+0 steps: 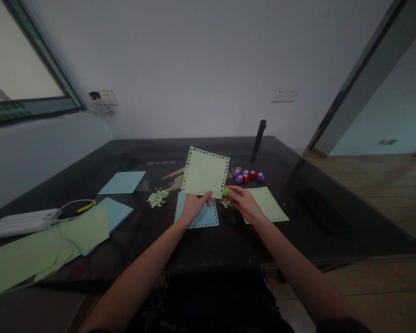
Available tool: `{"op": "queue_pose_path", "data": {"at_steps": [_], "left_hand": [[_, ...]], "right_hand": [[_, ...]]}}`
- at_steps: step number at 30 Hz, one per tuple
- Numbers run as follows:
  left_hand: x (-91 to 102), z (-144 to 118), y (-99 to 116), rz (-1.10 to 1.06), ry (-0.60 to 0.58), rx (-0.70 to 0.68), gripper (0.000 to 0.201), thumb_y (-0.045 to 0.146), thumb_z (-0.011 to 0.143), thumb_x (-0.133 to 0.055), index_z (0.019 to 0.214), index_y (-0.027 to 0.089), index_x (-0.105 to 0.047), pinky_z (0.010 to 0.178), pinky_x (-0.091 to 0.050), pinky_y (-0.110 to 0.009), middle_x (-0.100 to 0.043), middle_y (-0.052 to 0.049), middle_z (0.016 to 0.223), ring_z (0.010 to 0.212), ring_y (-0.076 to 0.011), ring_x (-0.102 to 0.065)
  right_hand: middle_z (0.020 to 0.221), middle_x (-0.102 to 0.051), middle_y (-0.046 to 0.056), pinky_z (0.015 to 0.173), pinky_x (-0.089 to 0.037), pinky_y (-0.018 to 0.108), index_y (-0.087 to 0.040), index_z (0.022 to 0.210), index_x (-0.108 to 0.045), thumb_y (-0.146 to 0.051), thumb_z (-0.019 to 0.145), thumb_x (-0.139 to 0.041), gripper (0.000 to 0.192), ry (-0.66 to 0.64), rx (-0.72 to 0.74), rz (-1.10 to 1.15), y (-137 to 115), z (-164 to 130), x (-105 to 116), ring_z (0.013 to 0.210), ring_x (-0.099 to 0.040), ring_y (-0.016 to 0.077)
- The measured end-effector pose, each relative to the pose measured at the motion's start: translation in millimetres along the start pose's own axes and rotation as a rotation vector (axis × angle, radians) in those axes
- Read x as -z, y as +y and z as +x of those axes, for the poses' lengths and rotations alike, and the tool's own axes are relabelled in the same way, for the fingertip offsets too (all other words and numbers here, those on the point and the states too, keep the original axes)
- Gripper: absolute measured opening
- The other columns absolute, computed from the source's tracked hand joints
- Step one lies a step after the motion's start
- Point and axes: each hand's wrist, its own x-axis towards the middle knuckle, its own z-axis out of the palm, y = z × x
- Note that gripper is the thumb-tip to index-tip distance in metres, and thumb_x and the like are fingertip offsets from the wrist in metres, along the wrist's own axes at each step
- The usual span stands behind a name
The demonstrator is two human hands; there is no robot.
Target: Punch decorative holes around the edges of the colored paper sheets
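The left hand (195,202) pinches the lower edge of a pale green sheet (205,172), thumb lying on its front face, and holds it raised and tilted above the table (152,249). The right hand (243,201) has its fingers curled round a small green punch (225,191), which sits at this sheet's lower right corner. Dark punched shapes run along the top and both sides of the pale green sheet. Below it and partly hidden by the left hand lies a blue sheet (205,217) with a punched border; to its right, under the right wrist, is another green sheet (269,203), also punched along its edges. Just left of it is a heap of paper bits (157,198). Purple and red punches (246,176) cluster beside it on the right, and beyond them a black post (258,141) stands slightly tilted. Well to its left are a plain blue sheet (122,182), overlapping green papers (52,243) and a long white object (21,223).
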Motion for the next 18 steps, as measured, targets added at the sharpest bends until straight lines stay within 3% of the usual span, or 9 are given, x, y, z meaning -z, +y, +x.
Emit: {"op": "queue_pose_path", "data": {"at_steps": [18], "left_hand": [[-4.6, -0.1, -5.1, 0.047, -0.028, -0.042, 0.031, 0.034, 0.078, -0.055, 0.052, 0.018, -0.063, 0.079, -0.045, -0.029, -0.067, -0.003, 0.057, 0.061, -0.0179, -0.062]], "right_hand": [[0.075, -0.066, 0.002, 0.049, -0.040, 0.021, -0.016, 0.090, -0.063, -0.033, 0.057, -0.079, 0.040, -0.004, -0.012, -0.059, 5.8, -1.9, -5.8, 0.059, -0.059, 0.0107]]}}
